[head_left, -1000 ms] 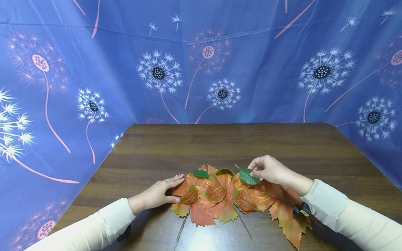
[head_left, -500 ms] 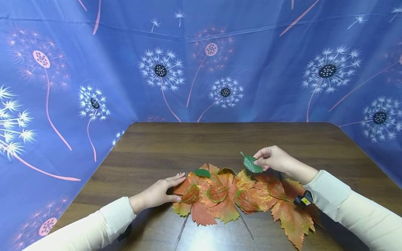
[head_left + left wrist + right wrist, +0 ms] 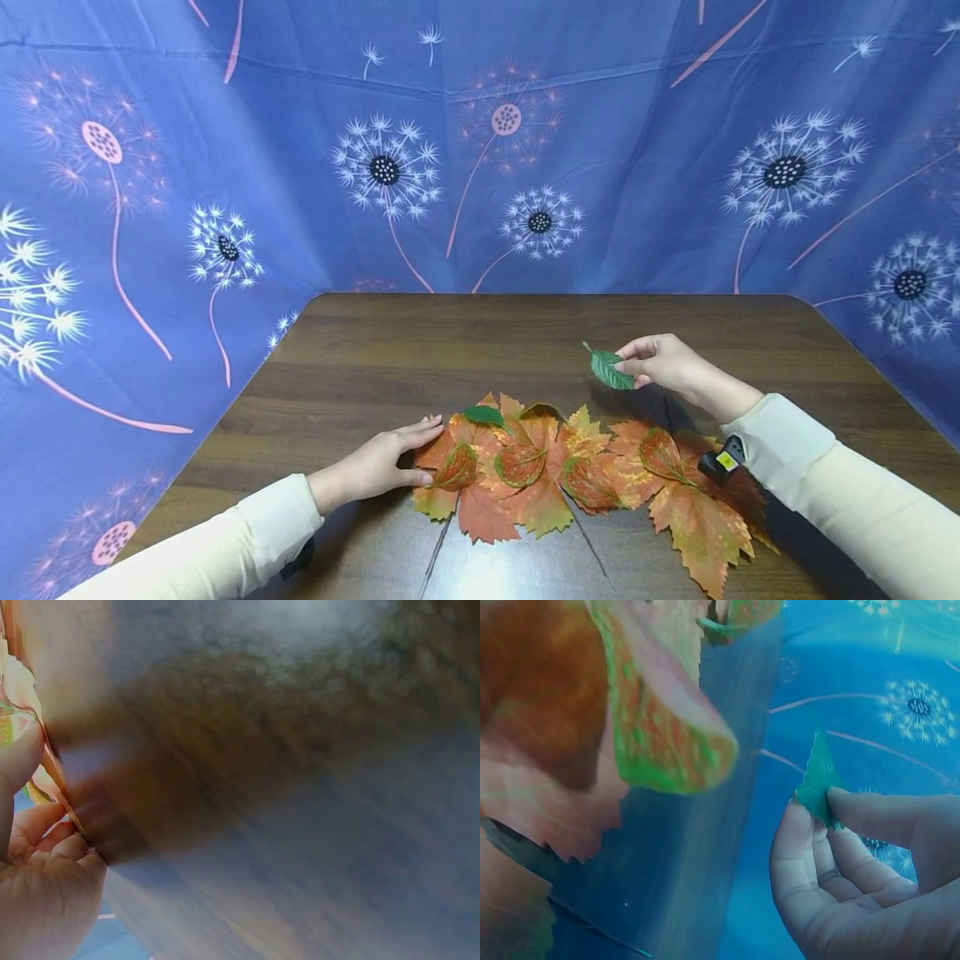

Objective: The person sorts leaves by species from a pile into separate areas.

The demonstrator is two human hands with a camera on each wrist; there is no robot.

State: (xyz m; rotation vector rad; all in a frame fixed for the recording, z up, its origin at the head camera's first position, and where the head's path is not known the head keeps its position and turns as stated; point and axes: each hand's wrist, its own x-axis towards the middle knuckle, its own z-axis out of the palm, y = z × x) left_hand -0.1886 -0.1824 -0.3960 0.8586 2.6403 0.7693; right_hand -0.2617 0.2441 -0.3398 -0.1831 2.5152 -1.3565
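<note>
Between the thumb and fingers of my right hand [image 3: 667, 364] is a green leaf [image 3: 611, 371], pinched by its edge above the table behind the other leaves. The right wrist view shows the same green leaf [image 3: 819, 780] with its toothed edge. My left hand [image 3: 378, 462] lies at the left end of a row of orange and yellow artificial leaves [image 3: 487, 500], fingers extended, thumb touching a small red-and-green leaf [image 3: 456, 467]. In the left wrist view the thumb and fingertips of the left hand [image 3: 49, 877] meet the leaves' edge.
A smaller green leaf [image 3: 483, 414] lies on the row. More red-and-green leaves [image 3: 519, 464] sit on top. Toward the right a large orange leaf [image 3: 701, 533] spreads forward. Thin dark stems [image 3: 588, 542] reach across the brown table [image 3: 450, 333]. Blue dandelion-print cloth [image 3: 645, 167] hangs behind.
The right hand has lifted the green leaf off the row and carried it back and to the right, uncovering leaves beneath. The left hand has stayed put.
</note>
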